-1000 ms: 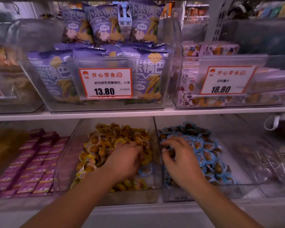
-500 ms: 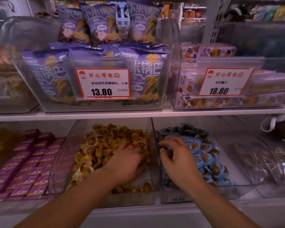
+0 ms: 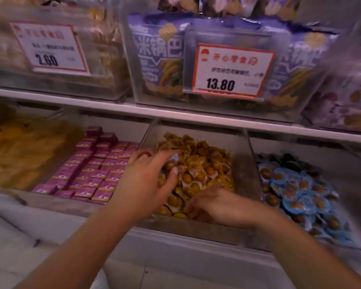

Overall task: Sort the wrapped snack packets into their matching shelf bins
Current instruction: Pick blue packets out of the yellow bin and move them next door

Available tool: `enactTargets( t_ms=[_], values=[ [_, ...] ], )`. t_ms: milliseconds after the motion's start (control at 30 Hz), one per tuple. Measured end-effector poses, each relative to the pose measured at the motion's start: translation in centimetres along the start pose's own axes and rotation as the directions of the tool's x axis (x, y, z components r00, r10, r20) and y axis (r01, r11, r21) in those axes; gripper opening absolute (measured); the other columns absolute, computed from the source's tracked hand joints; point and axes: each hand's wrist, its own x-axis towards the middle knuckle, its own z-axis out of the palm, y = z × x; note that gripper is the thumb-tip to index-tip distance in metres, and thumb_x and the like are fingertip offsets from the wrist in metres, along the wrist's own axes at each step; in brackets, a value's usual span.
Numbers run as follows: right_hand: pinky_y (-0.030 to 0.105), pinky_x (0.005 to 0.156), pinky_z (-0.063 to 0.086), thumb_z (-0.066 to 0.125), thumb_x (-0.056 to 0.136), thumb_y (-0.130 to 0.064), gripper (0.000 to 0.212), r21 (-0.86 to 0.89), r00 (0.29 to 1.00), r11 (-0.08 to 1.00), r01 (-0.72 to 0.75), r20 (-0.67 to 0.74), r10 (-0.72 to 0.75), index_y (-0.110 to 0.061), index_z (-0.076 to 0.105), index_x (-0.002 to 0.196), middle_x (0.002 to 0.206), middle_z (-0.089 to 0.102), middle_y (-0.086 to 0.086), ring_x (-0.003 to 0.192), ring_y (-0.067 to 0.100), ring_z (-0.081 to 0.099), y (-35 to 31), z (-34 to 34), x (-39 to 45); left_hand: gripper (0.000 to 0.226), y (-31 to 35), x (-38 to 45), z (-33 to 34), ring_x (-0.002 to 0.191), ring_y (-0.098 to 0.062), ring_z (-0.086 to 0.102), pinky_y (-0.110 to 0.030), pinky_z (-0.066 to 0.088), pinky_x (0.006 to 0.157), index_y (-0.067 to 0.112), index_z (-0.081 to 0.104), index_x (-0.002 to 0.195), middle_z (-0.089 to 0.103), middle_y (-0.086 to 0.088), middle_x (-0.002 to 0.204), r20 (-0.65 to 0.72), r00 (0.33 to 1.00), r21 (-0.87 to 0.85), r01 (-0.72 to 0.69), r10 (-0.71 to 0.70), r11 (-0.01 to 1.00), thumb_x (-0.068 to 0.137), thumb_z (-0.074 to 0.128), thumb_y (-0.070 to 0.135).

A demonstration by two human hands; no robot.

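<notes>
Yellow packets (image 3: 198, 170) under both hands — left fingers (image 3: 154, 161) spread, right fingers (image 3: 191, 208) curled, grip unclear.

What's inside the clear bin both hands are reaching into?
The clear bin holds a heap of yellow-wrapped snack packets. The left hand and right hand cover its front packets; the bottom is hidden.

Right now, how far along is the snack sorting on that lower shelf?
Mostly sorted: the yellow packets, the blue packets and the pink boxes each fill their own clear bin. In hand: the left hand and the right hand both work in the yellow bin; blur hides what they hold. Left: a pale blue-looking packet under the left fingers, if it is a stray.
</notes>
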Motion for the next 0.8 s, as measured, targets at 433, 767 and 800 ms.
enactTargets(
  t_ms=[433, 767, 800],
  values=[
    [0.003, 0.054, 0.041, 0.039, 0.093, 0.005, 0.042, -0.088, 0.901, 0.995, -0.041, -0.433, -0.001, -0.008, 0.071, 0.116, 0.087, 0.070, -0.009, 0.056, -0.016, 0.056, 0.8, -1.7, 4.8, 0.037, -1.5, -0.2, -0.7, 0.102, -0.020, 0.058, -0.032, 0.047, 0.086, 0.026, 0.059, 0.125, 0.067, 0.002, 0.106, 0.084, 0.990, -0.219, 0.128, -0.112, 0.967, 0.092, 0.050, 0.040],
    [0.038, 0.094, 0.049, 0.050, 0.084, -0.024, 0.036, -0.678, 0.985, 0.733, -0.061, -0.160, -0.065, -0.021, 0.065, 0.117, 0.122, 0.062, 0.009, 0.118, 0.030, 0.055, 2.8, 0.2, 4.1, 0.036, -1.3, -0.2, -1.0, 0.095, -0.012, 0.055, -0.020, 0.036, 0.081, 0.023, 0.060, 0.123, 0.067, 0.003, 0.101, 0.049, 0.996, -0.208, 0.086, -0.077, 0.974, 0.091, 0.050, 0.037],
    [0.039, 0.101, 0.045, 0.051, 0.087, -0.027, 0.043, -0.689, 0.986, 0.720, -0.075, -0.158, -0.048, -0.023, 0.057, 0.129, 0.131, 0.055, 0.010, 0.126, 0.032, 0.047, 3.1, 0.2, 4.4, 0.037, -1.3, -0.3, -0.9, 0.095, -0.014, 0.056, -0.023, 0.039, 0.082, 0.023, 0.061, 0.123, 0.067, 0.002, 0.101, 0.048, 0.996, -0.204, 0.087, -0.078, 0.975, 0.091, 0.050, 0.037]
  ],
)
